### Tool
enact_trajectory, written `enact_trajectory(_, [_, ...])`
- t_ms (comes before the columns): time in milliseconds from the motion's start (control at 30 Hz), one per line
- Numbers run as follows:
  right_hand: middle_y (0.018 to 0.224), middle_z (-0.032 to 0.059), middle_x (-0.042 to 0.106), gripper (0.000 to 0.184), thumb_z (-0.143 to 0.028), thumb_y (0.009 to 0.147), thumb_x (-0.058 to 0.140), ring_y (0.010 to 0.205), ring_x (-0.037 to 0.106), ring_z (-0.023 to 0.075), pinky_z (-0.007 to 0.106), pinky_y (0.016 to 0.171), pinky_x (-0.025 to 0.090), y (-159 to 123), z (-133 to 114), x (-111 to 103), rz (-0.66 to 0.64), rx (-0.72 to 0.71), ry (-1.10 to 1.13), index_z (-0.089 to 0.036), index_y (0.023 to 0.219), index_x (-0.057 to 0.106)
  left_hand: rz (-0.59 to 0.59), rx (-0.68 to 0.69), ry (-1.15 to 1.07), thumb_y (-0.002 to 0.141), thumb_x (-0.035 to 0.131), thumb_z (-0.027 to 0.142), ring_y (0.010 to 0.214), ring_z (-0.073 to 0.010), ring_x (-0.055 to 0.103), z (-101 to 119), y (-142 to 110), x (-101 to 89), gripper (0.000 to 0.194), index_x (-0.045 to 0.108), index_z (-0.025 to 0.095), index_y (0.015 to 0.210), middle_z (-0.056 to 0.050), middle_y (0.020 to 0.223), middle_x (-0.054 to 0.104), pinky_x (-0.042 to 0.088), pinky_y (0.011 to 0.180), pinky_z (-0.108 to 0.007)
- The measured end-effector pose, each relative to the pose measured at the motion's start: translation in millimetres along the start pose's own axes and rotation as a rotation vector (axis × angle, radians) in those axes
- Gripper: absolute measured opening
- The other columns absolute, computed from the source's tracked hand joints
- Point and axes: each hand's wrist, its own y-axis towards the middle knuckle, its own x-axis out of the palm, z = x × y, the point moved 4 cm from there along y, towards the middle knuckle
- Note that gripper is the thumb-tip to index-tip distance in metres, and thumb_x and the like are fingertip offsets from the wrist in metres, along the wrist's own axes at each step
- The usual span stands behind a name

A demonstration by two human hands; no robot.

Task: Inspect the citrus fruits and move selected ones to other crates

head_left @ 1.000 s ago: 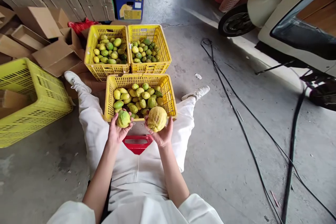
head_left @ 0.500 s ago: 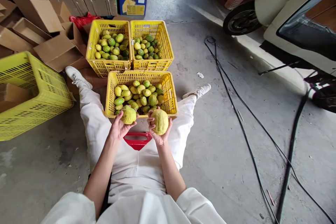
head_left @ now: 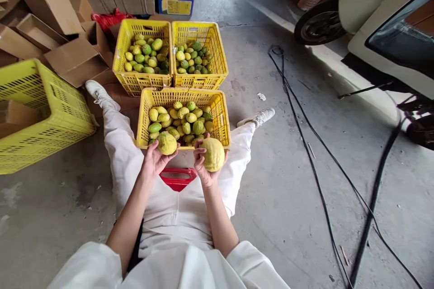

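My left hand (head_left: 155,160) is closed around a yellow-green lemon (head_left: 167,143) with darker blotches on its skin. In my right hand (head_left: 204,168) is a larger, paler yellow lemon (head_left: 213,155) with a ribbed surface; the fingers wrap its left side. Both fruits are held over the near rim of a yellow plastic crate (head_left: 222,115) between my legs. Inside that crate lie many green and yellow lemons (head_left: 190,118). Below my hands, a red plastic piece with a handle slot (head_left: 178,184) shows between my thighs.
Beyond stand two more yellow crates, a left one (head_left: 142,80) and a right one (head_left: 200,82), both holding fruit. A yellow-green crate (head_left: 68,117) and open cardboard boxes (head_left: 73,61) lie left. Black cables (head_left: 313,162) cross the floor at right, near a scooter (head_left: 376,13).
The ribbed lemon has turned and shifted slightly right in my right hand. My left hand still holds its lemon. The view has shifted a little.
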Motion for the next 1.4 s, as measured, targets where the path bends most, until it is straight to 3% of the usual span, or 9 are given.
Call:
enact_trajectory(133, [0.109, 0.0054, 0.066, 0.049, -0.050, 0.076, 0.064, 0.093, 0.063, 0.0148, 0.025, 0.070, 0.058, 6.8, 3.7, -11.4, 0.112, 0.115, 0.009, -0.023, 0.117, 0.059, 0.040, -0.032, -0.016, 0.081, 0.061, 0.029, 0.078, -0.0205, 0.069, -4.3, 4.4, -7.6, 0.032, 0.060, 0.017, 0.111, -0.007, 0.089, 0.069, 0.058, 0.063, -0.029])
enact_trajectory(233, [0.119, 0.0097, 0.065, 0.052, -0.051, 0.080, 0.058, 0.110, 0.060, 0.0233, 0.043, 0.089, 0.054, 5.9, -0.1, -6.7, 0.133, 0.047, -0.129, -0.020, 0.121, 0.058, 0.018, -0.019, -0.071, 0.085, 0.053, 0.030, 0.088, -0.0240, 0.069, -1.4, 2.9, -6.9, 0.035, 0.059, 0.016, 0.117, -0.009, 0.095, 0.069, 0.059, 0.069, -0.034])
enact_trajectory(367, [0.130, 0.0061, 0.060, 0.049, -0.043, 0.082, 0.054, 0.117, 0.058, 0.0270, 0.058, 0.097, 0.044, 0.1, -4.1, 7.0, 0.094, -0.077, -0.311, -0.033, 0.130, 0.054, -0.030, 0.003, -0.137, 0.088, 0.043, 0.025, 0.100, -0.0254, 0.066, 4.5, 1.0, -2.0, 0.037, 0.058, 0.015, 0.120, -0.013, 0.105, 0.068, 0.058, 0.077, -0.037])
enact_trajectory(533, [0.119, 0.0032, 0.064, 0.057, -0.055, 0.077, 0.062, 0.095, 0.063, 0.0187, 0.041, 0.078, 0.058, 0.5, 7.3, 3.5, 0.049, 0.044, -0.174, -0.037, 0.130, 0.053, -0.056, -0.005, -0.120, 0.083, 0.057, 0.032, 0.084, -0.0195, 0.067, 5.0, 2.8, -3.1, 0.027, 0.062, 0.017, 0.104, -0.009, 0.096, 0.067, 0.059, 0.070, -0.028])
enact_trajectory(700, [0.114, 0.0011, 0.066, 0.049, -0.048, 0.076, 0.066, 0.094, 0.061, 0.0146, 0.025, 0.069, 0.057, 4.2, 17.4, -10.6, 0.089, 0.164, -0.048, -0.033, 0.122, 0.057, -0.081, -0.045, -0.067, 0.074, 0.066, 0.027, 0.074, -0.0156, 0.066, 1.2, 1.1, -4.6, 0.026, 0.062, 0.018, 0.098, -0.006, 0.089, 0.066, 0.058, 0.061, -0.023])
enact_trajectory(800, [0.119, 0.0033, 0.065, 0.052, -0.054, 0.076, 0.064, 0.103, 0.060, 0.0182, 0.032, 0.076, 0.057, 1.4, 15.5, -7.3, 0.093, 0.140, -0.089, -0.030, 0.122, 0.058, -0.006, -0.035, -0.059, 0.082, 0.058, 0.029, 0.086, -0.0205, 0.068, 2.5, -1.0, -4.5, 0.030, 0.061, 0.015, 0.108, -0.011, 0.097, 0.068, 0.059, 0.067, -0.028])
enact_trajectory(967, [0.141, 0.0059, 0.050, 0.062, -0.049, 0.075, 0.058, 0.127, 0.048, 0.0262, 0.057, 0.093, 0.049, -5.2, 7.0, 5.0, -0.007, 0.018, -0.200, -0.032, 0.134, 0.048, -0.071, -0.007, -0.048, 0.087, 0.046, 0.028, 0.106, -0.0281, 0.064, 8.0, -4.7, 2.2, 0.039, 0.057, 0.016, 0.123, -0.012, 0.109, 0.068, 0.056, 0.085, -0.044])
enact_trajectory(1167, [0.134, 0.0063, 0.054, 0.069, -0.048, 0.072, 0.066, 0.107, 0.057, 0.0169, 0.029, 0.072, 0.059, 0.8, 8.9, -9.3, 0.063, -0.016, -0.069, -0.033, 0.136, 0.046, -0.148, -0.052, 0.060, 0.069, 0.076, 0.029, 0.115, -0.0309, 0.059, -3.8, 1.4, -7.5, 0.045, 0.062, 0.019, 0.111, -0.009, 0.107, 0.068, 0.051, 0.095, -0.046])
enact_trajectory(1400, [0.119, 0.0035, 0.063, 0.066, -0.051, 0.072, 0.069, 0.100, 0.061, 0.0156, 0.028, 0.077, 0.059, 3.2, 12.8, -9.7, 0.081, 0.102, -0.027, -0.029, 0.131, 0.050, -0.154, -0.115, 0.104, 0.070, 0.075, 0.025, 0.112, -0.0300, 0.062, -14.5, 4.4, -7.3, 0.030, 0.064, 0.018, 0.098, -0.008, 0.106, 0.069, 0.054, 0.092, -0.045])
